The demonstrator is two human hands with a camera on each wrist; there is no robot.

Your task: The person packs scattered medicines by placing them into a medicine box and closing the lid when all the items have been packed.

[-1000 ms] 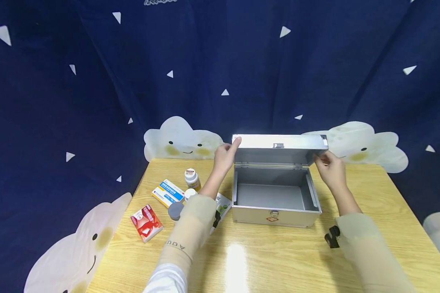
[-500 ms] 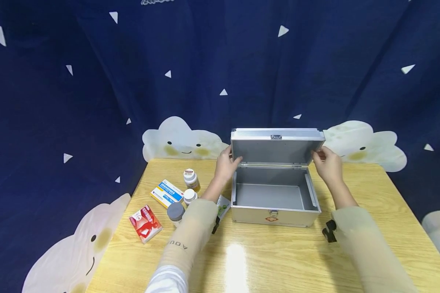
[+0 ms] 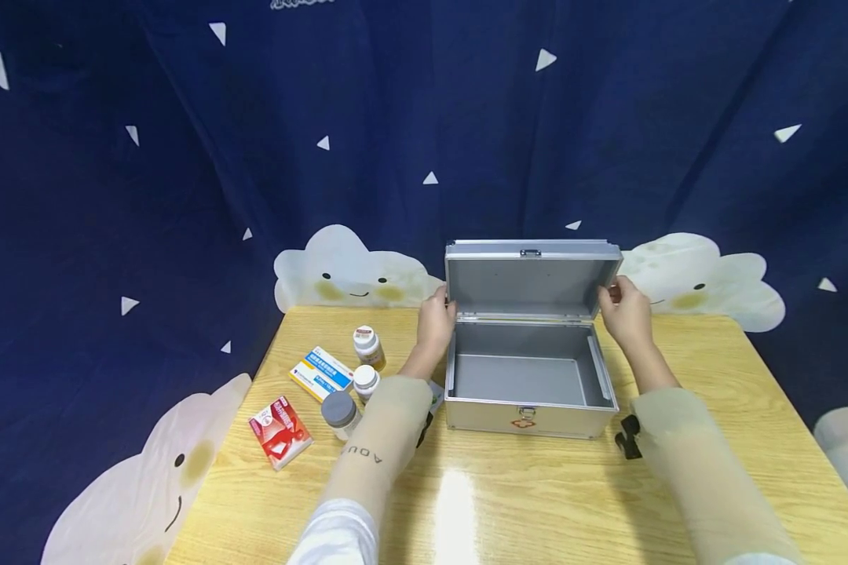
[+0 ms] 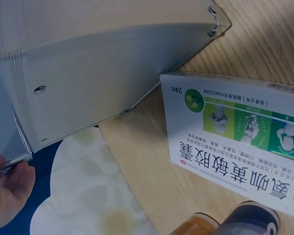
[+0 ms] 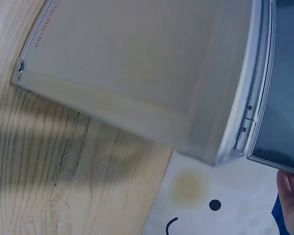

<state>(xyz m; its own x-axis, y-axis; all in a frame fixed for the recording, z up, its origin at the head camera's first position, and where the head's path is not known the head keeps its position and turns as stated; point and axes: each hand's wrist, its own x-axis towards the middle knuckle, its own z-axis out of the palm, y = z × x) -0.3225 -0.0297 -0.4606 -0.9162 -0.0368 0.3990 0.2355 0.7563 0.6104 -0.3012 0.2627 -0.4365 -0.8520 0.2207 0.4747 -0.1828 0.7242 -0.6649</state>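
Observation:
A silver metal first-aid box (image 3: 491,416) with a red cross emblem stands on the table, its inside bare. The raised lid (image 3: 530,286) leans back on its hinges, latch at the top. My left hand (image 3: 436,322) grips the lid's left edge; in the left wrist view, thumb and fingers (image 4: 20,181) bend round that edge. At the opposite side, my right hand (image 3: 626,315) pinches the lid's right edge. In the right wrist view only part of this hand (image 5: 291,200) shows, at the lid's rim.
Left on the wooden table (image 3: 537,502) are a red medicine box (image 3: 281,433), a blue-and-white medicine box (image 3: 321,373), a yellow-and-white pill bottle (image 3: 370,348), a small white bottle (image 3: 366,381) and a grey-capped bottle (image 3: 341,412). A green-and-white medicine box (image 4: 230,142) lies beside the first-aid box, mostly behind my left arm.
The lid has swung further up and back. My left hand has slid from the lid's front corner down to its left edge; my right hand has risen slightly with the lid.

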